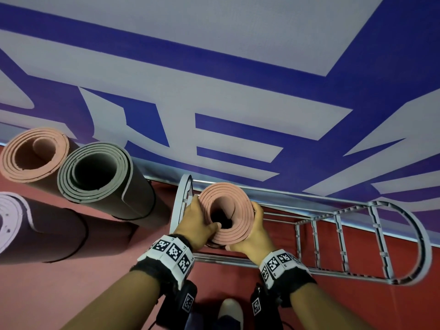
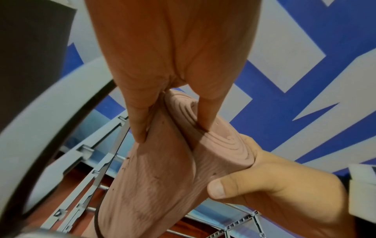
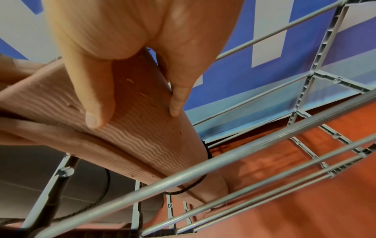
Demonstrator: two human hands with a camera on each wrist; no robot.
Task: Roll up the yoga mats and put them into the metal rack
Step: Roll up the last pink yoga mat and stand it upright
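I've got both hands on the pink rolled mat [image 1: 225, 211], upper end toward me, spiral layers showing round a dark hollow core. Left hand [image 1: 198, 220] clamps the rim: thumb inside the core, fingers [image 2: 140, 119] outside on the wall. Right hand [image 1: 250, 236] wraps the opp. side, thumb [image 3: 95, 103] and fingers pressed on the wavy ribbed foam. Mat's lower end sits down inside the metal rack [image 1: 357, 239], at its left end, thin black strap [image 3: 189, 186] round the roll. Rack = grey tubular rails w/ ladder-like cross pieces and rounded ends, standing on red floor [image 1: 345, 306] against a blue/white patterned wall [image 1: 214, 55]. Left of rack: three more rolled mats, peach [image 1: 35, 154], grey-green w/ dark outer [image 1: 95, 172], purple [image 1: 47, 229], all leaning, spiral ends up.
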